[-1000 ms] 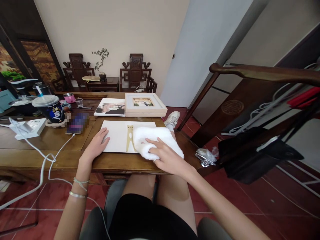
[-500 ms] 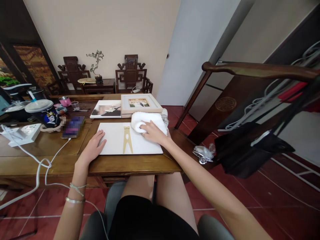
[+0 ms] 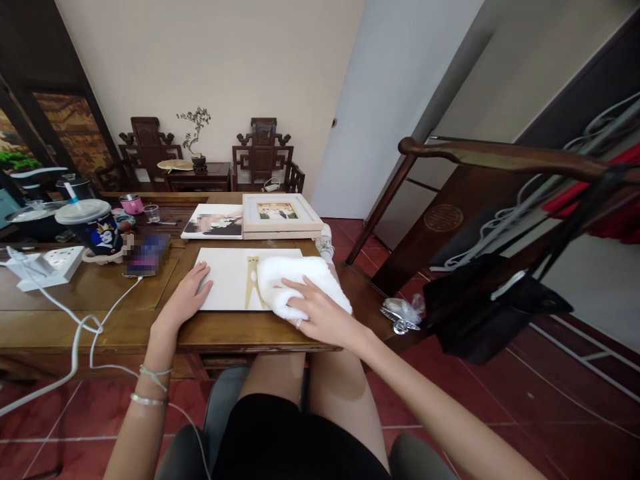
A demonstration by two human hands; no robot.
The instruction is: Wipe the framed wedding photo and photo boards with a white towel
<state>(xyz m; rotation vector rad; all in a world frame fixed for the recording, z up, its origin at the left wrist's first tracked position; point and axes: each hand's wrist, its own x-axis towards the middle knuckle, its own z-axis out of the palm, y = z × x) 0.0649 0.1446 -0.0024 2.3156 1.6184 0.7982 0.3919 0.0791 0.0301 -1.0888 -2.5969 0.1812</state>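
Observation:
A white board (image 3: 223, 280) lies flat near the front edge of the wooden table, with a tan, two-legged shape (image 3: 251, 273) in its middle. On the board's left edge rests my left hand (image 3: 187, 293), fingers stretched out and holding nothing. My right hand (image 3: 317, 310) grips a folded white towel (image 3: 295, 273) and presses it on the right part of the board. The towel covers that side, including the front right corner, and overlaps the tan shape's right leg.
Behind the board lie a framed picture (image 3: 280, 212) and a photo panel (image 3: 213, 221). To the left are a phone (image 3: 147, 255) on a cable, a lidded cup (image 3: 95, 227) and a power strip (image 3: 50, 263). A wooden chair (image 3: 450, 200) stands at right.
My right hand has drawn the towel from the board's far right side towards its front edge. My left hand has stayed in place.

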